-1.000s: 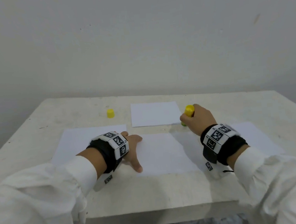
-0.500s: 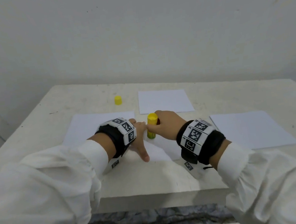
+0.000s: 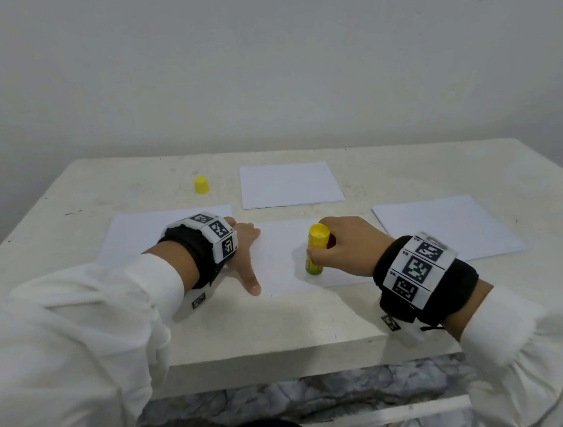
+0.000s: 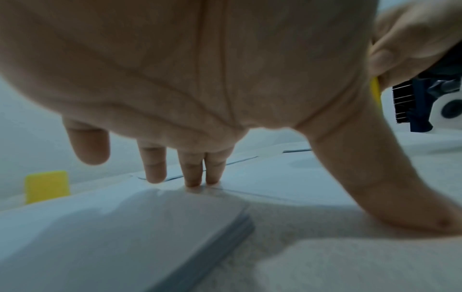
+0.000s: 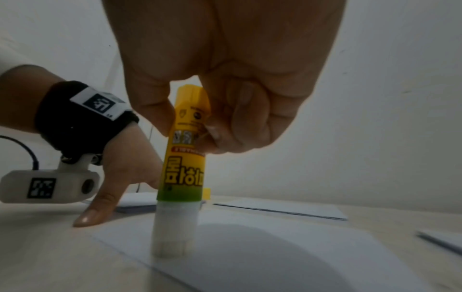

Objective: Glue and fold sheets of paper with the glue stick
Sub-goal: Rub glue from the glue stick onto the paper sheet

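A white sheet of paper (image 3: 281, 261) lies in front of me in the head view. My right hand (image 3: 348, 246) grips a yellow and green glue stick (image 3: 316, 249), uncapped and upside down, its white glue end (image 5: 172, 233) pressed on the sheet near the front edge. My left hand (image 3: 244, 251) lies spread at the sheet's left edge, fingertips (image 4: 192, 180) pressing the paper down and the thumb (image 4: 390, 197) resting on the table. The yellow cap (image 3: 201, 185) stands apart at the back left.
A stack of white paper (image 3: 130, 233) lies under my left wrist, its thick edge (image 4: 220, 247) close in the left wrist view. A folded sheet (image 3: 289, 183) lies at the back, another sheet (image 3: 446, 228) at the right. The table's front edge (image 3: 287, 357) is close.
My right hand carried the glue stick from the sheet's far right corner to the left beside my left hand, then rightward along the front edge. The left hand stayed in place.
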Demonstrator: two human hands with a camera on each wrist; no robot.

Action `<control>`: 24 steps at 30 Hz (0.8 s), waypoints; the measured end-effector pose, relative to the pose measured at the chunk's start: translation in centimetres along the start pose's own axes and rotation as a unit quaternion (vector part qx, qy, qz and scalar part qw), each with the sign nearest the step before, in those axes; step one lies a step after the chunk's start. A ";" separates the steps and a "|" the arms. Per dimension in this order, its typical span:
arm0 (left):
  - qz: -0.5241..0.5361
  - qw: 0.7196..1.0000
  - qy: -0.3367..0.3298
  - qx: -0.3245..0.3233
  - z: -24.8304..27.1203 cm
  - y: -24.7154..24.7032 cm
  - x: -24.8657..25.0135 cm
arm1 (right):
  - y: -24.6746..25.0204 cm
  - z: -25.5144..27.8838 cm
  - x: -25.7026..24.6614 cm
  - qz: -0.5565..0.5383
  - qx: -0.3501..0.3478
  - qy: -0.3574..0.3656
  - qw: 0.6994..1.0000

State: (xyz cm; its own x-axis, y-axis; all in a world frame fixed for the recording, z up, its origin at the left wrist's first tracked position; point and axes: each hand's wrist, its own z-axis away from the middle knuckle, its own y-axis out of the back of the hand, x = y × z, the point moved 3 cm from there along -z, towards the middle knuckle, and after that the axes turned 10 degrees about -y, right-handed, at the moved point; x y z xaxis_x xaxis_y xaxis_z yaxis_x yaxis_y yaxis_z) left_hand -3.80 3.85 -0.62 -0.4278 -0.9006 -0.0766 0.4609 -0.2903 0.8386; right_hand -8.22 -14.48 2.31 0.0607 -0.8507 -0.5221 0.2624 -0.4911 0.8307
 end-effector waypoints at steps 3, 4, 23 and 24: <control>-0.003 1.000 -0.004 0.004 0.0 -0.1 0.0 | 1.7 0.9 2.8 -0.002 0.022 -0.032 0.999; -0.005 1.000 -0.004 0.005 0.0 0.0 0.1 | 2.2 1.2 3.8 -0.001 0.029 -0.043 0.999; -0.029 0.999 0.006 0.034 -0.6 1.0 1.6 | 6.0 -8.0 6.6 0.027 0.091 -0.145 0.985; -0.019 0.999 -0.008 0.049 -1.0 1.5 2.6 | 6.0 -8.1 6.7 0.028 0.090 -0.143 0.985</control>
State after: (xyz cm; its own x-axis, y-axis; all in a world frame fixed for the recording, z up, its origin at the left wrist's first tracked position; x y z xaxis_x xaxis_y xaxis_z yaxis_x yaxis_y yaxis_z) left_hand -3.45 0.73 -0.08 -0.4556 -0.8843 -0.1016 0.3662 -0.2902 0.8841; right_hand 1.55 -21.57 2.25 -0.2112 -0.8823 -0.4207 0.0895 -0.4460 0.8905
